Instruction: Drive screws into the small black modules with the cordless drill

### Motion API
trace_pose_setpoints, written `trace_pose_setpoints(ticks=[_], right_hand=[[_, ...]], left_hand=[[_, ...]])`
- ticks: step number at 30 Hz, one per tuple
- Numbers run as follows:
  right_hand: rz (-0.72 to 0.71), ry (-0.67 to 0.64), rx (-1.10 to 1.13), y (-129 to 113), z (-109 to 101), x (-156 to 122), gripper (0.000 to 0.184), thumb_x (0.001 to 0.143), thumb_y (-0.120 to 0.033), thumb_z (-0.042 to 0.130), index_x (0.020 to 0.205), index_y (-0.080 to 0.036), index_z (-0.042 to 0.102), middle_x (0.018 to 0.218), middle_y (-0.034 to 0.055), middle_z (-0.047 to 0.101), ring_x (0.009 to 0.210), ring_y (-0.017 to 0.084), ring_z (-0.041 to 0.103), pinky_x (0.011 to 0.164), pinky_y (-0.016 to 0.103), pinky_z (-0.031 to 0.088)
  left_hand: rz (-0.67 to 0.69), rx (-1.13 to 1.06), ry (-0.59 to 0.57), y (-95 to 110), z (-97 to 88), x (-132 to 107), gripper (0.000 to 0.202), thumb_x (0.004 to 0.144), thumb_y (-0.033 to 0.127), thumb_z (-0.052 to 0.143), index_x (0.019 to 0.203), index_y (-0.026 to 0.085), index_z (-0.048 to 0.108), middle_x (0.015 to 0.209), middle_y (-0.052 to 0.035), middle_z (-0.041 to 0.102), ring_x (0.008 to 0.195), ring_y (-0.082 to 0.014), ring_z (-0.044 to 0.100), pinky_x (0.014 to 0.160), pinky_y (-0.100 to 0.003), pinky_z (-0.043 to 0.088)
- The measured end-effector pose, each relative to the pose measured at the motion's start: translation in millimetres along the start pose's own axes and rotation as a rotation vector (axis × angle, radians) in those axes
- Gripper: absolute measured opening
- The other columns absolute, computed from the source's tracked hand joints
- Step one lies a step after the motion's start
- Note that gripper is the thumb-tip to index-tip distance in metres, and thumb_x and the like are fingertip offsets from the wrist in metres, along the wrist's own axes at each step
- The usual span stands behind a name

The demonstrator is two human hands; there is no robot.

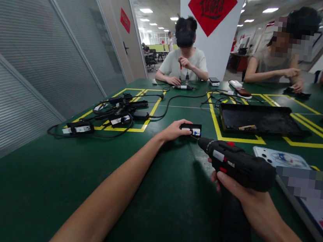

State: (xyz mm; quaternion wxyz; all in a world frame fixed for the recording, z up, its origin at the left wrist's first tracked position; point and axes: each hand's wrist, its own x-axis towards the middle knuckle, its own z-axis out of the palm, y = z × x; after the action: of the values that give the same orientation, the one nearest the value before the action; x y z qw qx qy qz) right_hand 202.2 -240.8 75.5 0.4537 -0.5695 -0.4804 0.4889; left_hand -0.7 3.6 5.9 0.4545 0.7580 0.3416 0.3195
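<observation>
My right hand (230, 183) is wrapped round the grip of a black cordless drill (237, 163) with red buttons. Its chuck points left, and a thin bit reaches to the near edge of a small black case (197, 127). That case lies on the green table with white and blue parts showing inside. My left hand (178, 131) holds the case at its left end, fingers behind and thumb in front. Whether the bit touches a screw is too small to tell.
Black power adapters with cables (121, 112) lie in a yellow-taped square at left. A black tray (256, 119) holding a small part stands at right. A phone (283, 157) and a tablet-like device (313, 202) lie nearer. Two co-workers (183, 63) sit across the table, another at far right.
</observation>
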Motion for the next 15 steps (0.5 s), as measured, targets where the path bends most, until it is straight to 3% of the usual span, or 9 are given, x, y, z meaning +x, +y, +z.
trace_pose_setpoints(ticks=[3,15], right_hand=[[-0.025,-0.007,0.007,0.2,0.7,0.2,0.022,0.076,-0.037,0.065,0.091,-0.021,0.065,0.079,0.0015,0.068,0.070,0.016,0.062,0.072,0.032,0.052],[-0.040,0.002,-0.078,-1.5,-0.5,0.5,0.019,0.077,-0.040,0.062,0.074,-0.022,0.065,0.070,0.0009,0.065,0.067,0.017,0.061,0.067,0.032,0.052]], left_hand=[[0.005,0.002,-0.005,0.3,-0.4,-0.2,0.053,0.069,0.030,0.069,0.118,0.013,0.054,0.107,-0.0096,0.063,0.093,-0.0183,0.059,0.084,-0.033,0.045],[-0.007,-0.002,-0.010,4.0,-0.7,-1.9,0.053,0.070,0.030,0.068,0.118,0.014,0.054,0.109,-0.0099,0.062,0.094,-0.0188,0.059,0.085,-0.033,0.045]])
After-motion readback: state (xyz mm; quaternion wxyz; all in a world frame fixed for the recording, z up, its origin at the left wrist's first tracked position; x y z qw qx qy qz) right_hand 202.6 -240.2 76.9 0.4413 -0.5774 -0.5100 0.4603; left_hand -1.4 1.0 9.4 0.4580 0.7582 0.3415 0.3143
